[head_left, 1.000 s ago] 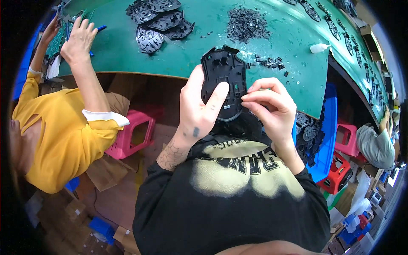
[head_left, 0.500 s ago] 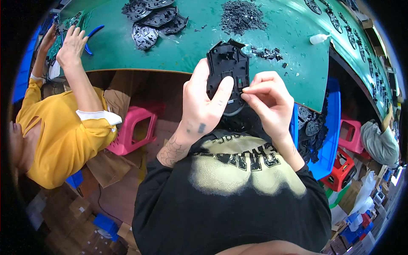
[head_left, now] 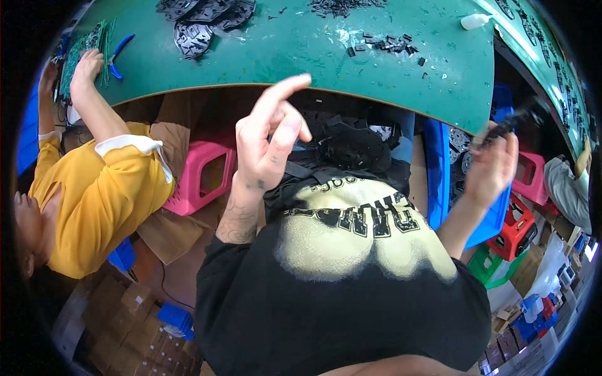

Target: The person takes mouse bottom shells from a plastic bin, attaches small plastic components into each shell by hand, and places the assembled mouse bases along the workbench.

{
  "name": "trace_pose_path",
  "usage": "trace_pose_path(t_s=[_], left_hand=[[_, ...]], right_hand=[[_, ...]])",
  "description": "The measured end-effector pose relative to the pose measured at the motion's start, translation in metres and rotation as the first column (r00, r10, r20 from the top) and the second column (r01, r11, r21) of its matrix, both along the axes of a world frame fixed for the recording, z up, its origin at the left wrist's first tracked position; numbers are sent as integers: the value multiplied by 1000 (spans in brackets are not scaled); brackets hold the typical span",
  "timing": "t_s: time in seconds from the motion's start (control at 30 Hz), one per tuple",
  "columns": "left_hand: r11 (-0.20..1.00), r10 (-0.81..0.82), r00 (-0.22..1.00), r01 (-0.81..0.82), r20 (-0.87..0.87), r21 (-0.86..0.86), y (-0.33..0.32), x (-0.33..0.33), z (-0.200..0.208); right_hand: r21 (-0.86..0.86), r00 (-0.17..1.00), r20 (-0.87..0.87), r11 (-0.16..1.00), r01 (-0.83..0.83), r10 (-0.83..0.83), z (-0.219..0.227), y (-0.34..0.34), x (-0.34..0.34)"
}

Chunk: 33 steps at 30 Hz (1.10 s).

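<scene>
My left hand (head_left: 266, 141) is raised before the table edge and holds nothing; its index finger points out and the other fingers are loosely bent. Out to the right, above the blue bin (head_left: 480, 235), my right hand (head_left: 495, 164) has a black plastic shell (head_left: 517, 123) at its fingers. Motion smears the shell, so its details are lost. Inside the bin lie more black shells (head_left: 459, 153). Several black shells (head_left: 357, 145) also rest on my lap, below the table edge.
On the green table (head_left: 251, 59) are stacked black shells (head_left: 193, 39), a scatter of small black parts (head_left: 392, 44) and a white bottle (head_left: 475, 22). A co-worker in yellow (head_left: 103, 200) sits at left, near blue-handled pliers (head_left: 115, 59). Pink stools (head_left: 199, 178) stand around.
My right hand has carried the black shell from in front of me to the right, over the bin. My left hand has let go of it and moved slightly left. The view has shifted a little.
</scene>
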<state>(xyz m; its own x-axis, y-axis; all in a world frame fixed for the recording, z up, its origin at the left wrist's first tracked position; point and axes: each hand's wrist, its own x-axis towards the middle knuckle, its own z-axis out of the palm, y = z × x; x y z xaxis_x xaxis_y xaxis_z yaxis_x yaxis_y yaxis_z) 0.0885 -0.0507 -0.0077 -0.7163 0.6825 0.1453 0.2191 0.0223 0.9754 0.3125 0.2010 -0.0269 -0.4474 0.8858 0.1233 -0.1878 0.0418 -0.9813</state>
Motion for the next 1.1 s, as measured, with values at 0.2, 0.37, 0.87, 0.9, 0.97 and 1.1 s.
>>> trace_pose_path(t_s=[0.2, 0.37, 0.87, 0.9, 0.97, 1.1], left_hand=[[877, -225, 957, 115, -186, -466, -17, 29, -35], [836, -264, 915, 59, -305, -546, -18, 41, -59], [951, -241, 844, 107, 479, 290, -25, 28, -52], [938, -285, 841, 146, 461, 314, -25, 18, -51], [947, -288, 766, 136, 575, 292, -27, 10, -42], [934, -296, 621, 346, 726, 85, -24, 28, -24]], right_hand=[[-98, 922, 173, 926, 365, -346, -63, 89, 163], [-228, 752, 421, 744, 628, -507, -187, 82, 253], [448, 853, 424, 889, 95, -305, 51, 62, -14], [452, 897, 438, 878, -159, -62, 62, 49, -54], [524, 794, 567, 647, -553, 220, 75, 7, -143], [625, 686, 614, 290, -725, 391, 39, -38, -250]])
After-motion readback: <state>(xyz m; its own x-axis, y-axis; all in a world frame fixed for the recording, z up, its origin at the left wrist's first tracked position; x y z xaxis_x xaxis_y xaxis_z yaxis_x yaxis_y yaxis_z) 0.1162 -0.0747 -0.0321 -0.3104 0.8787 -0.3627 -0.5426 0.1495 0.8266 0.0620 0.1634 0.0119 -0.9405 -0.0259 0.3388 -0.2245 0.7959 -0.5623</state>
